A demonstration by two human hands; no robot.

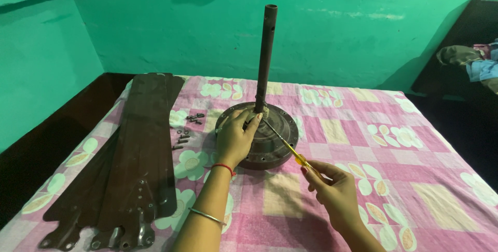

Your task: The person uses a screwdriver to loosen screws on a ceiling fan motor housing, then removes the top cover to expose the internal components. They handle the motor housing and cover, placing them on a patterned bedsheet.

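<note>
no packages, labels, signs or screens here — none at all.

Place: a bedroom in a home.
Signs: bed (415,179) with pink floral sheet, green painted walls (171,24), clothes heap (474,57).
</note>
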